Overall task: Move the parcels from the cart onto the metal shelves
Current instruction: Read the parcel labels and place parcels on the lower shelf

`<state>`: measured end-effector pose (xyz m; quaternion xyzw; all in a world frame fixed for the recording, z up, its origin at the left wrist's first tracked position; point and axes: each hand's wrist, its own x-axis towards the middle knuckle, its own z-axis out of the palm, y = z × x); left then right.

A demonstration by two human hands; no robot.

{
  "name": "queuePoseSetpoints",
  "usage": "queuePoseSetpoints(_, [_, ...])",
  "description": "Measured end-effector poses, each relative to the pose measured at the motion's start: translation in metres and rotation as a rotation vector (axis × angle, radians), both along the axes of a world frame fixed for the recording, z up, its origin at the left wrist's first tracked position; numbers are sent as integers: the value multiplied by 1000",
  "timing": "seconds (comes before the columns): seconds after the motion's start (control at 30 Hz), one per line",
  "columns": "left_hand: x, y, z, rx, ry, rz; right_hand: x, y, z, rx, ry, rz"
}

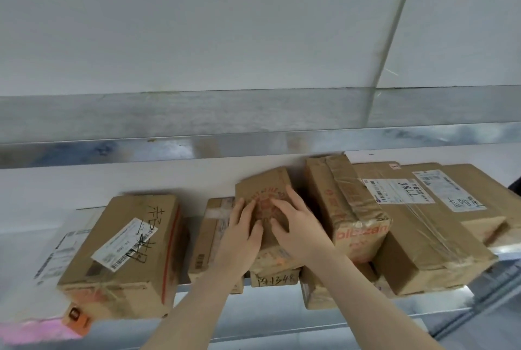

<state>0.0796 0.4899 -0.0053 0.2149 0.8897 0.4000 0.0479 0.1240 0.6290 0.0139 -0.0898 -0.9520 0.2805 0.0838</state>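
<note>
At frame centre, the left hand (242, 232) and right hand (296, 224) are pressing — fingers spread flat — atop a red-printed cardboard parcel (265, 203) on the metal shelf (352, 313).

1. Shelf (282, 285) — parcels in a row along it.
2. Left box (127, 253) sits apart.
3. Middle parcel (265, 208) lies on others — tall box (346, 208) to its right.

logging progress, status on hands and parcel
Left hand and right hand both flat on brown parcel, atop a smaller box on the metal shelf. Taped box close on its right.
</note>
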Motion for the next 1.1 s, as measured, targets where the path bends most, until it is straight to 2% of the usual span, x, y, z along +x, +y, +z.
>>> queuePoseSetpoints(0.23, [16, -23, 24, 7, 29, 59, 17, -19, 17, -38, 100, 42])
queuePoseSetpoints(0.5, [40, -101, 86, -115, 169, 224, 27, -86, 65, -126, 249, 194])
queuePoseSetpoints(0.83, [98, -295, 108, -200, 199, 645, 26, -280, 86, -261, 249, 614])
queuePoseSetpoints(1.1, [153, -468, 92, -239, 164, 968, 31, -468, 76, -293, 172, 938])
